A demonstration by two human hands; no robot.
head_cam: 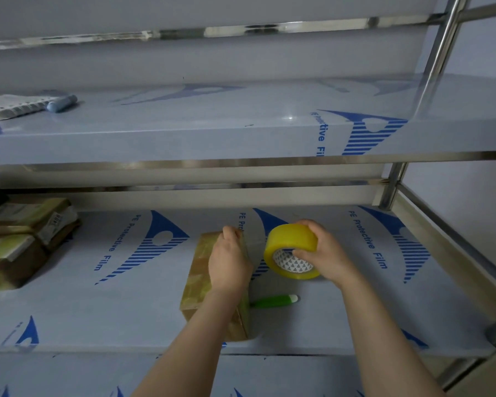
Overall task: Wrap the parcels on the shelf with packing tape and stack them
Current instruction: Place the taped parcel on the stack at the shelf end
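A brown cardboard parcel (199, 277), glossy with tape, lies lengthwise on the middle shelf (126, 310). My left hand (229, 262) rests on its top right edge, fingers curled over the far corner. My right hand (324, 253) grips a yellow roll of packing tape (291, 250) just to the right of the parcel, thumb in the core. A clear strip of tape stretches from the roll to the parcel's far right corner. A stack of several taped parcels (20, 239) sits at the left end of the shelf.
A green-handled cutter (275, 300) lies on the shelf just right of the parcel. On the upper shelf (212, 138) at the left are a stack of papers (12, 106) and a blue marker-like object (62, 103). Steel posts (395, 184) stand at the right.
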